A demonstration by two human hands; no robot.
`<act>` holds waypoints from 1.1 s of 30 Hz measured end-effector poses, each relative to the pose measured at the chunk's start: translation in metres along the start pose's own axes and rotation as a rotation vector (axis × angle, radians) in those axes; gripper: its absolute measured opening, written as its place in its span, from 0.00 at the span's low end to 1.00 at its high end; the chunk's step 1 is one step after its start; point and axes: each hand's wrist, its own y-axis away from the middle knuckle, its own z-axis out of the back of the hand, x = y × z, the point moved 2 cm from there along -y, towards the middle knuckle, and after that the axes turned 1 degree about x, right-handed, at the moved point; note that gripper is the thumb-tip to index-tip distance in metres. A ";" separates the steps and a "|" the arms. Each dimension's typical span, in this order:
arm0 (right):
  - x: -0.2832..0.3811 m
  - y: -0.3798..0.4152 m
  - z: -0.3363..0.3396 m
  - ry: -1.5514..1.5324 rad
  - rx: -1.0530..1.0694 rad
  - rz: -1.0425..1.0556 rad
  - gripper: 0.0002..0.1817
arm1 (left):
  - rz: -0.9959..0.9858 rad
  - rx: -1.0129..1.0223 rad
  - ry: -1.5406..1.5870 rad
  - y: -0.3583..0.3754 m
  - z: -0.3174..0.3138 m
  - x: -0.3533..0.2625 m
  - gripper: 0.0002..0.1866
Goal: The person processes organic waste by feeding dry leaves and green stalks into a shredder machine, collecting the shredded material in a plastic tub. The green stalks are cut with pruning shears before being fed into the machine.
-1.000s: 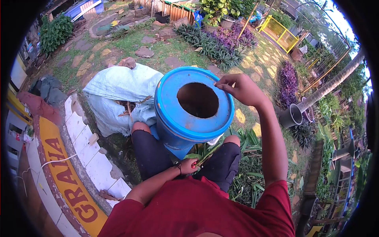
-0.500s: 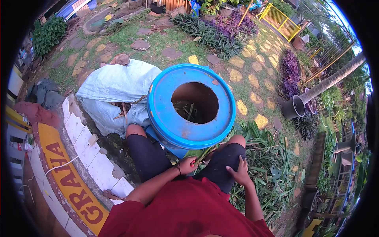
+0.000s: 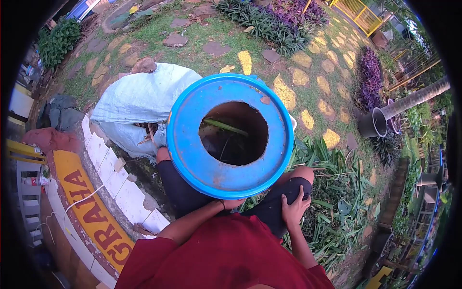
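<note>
A blue drum (image 3: 187, 166) with a round hole cut in its top stands between my knees. Through the hole, a long green leaf strip (image 3: 226, 126) shows against the dark inside. My left hand (image 3: 234, 204) is mostly tucked beneath the drum's near rim, so its fingers and anything in them are hidden. On my right knee rests my right hand (image 3: 295, 210), fingers spread and holding nothing. A pile of cut green leaves (image 3: 332, 207) lies on the ground beside that knee.
Left of the drum slumps a white woven sack (image 3: 139, 98) with dry sticks at its mouth. A tiled ledge (image 3: 130, 197) with a yellow lettered edge runs along my left. Yellow stepping stones (image 3: 301, 77) cross the grass, and a grey pot (image 3: 373, 124) stands at right.
My view has tilted down and closer to the drum. The left hand, earlier seen closed on a red-handled tool by green stalks, has slipped under the rim. My right hand stays on the knee.
</note>
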 end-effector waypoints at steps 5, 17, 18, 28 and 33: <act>0.020 0.001 0.004 0.073 -0.083 0.280 0.49 | -0.265 -0.123 -0.134 0.000 -0.022 0.034 0.12; 0.049 0.015 -0.104 -0.969 0.636 -0.018 0.24 | -0.172 0.064 -0.017 0.002 0.005 -0.017 0.07; 0.053 0.014 -0.101 -1.014 0.588 0.016 0.15 | -0.171 0.062 -0.015 0.001 0.006 -0.019 0.07; 0.072 0.022 -0.055 -0.965 0.558 0.160 0.14 | 0.064 0.135 0.098 0.004 0.014 -0.028 0.10; 0.062 0.010 -0.033 -0.865 0.565 0.154 0.15 | -0.116 0.135 -0.045 0.004 0.032 -0.058 0.11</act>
